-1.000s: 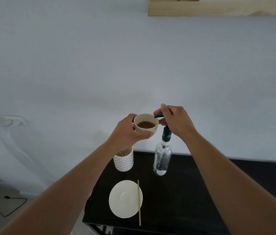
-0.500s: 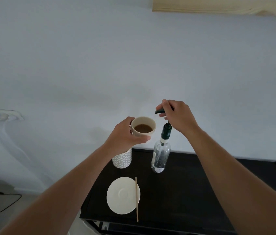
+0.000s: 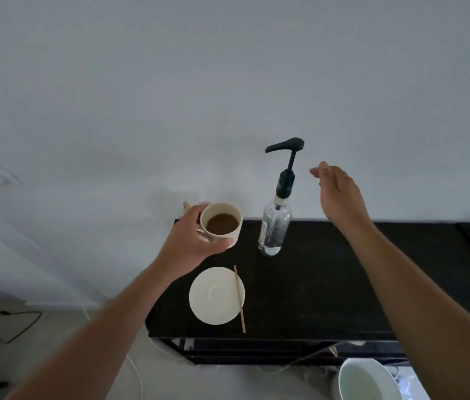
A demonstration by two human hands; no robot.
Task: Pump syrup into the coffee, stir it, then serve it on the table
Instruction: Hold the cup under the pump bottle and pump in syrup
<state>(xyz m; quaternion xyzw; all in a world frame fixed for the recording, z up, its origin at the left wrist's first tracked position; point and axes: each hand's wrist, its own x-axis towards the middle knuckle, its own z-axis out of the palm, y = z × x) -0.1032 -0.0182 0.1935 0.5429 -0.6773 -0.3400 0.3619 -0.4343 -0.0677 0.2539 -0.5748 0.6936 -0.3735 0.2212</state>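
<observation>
My left hand [image 3: 189, 243] grips a cream cup of brown coffee [image 3: 221, 223], held just above the left end of the black table [image 3: 329, 284]. To its right stands a clear glass syrup bottle [image 3: 274, 226], and its dark pump head [image 3: 285, 145] is raised on its stem. My right hand [image 3: 339, 194] hovers to the right of the pump, fingers apart, touching nothing. A white saucer [image 3: 216, 295] lies on the table in front of the cup. A wooden stir stick [image 3: 239, 298] rests across the saucer's right rim.
Behind my left hand a holder with sticks [image 3: 186, 204] is mostly hidden. A white bowl [image 3: 367, 381] sits low at the bottom right, below the table's front edge. A black cable [image 3: 20, 324] lies on the floor at the left. The wall is close behind the table.
My right hand let go of the pump head and drew off to the right; the pump has sprung up. My left hand brought the cup down and away from the spout.
</observation>
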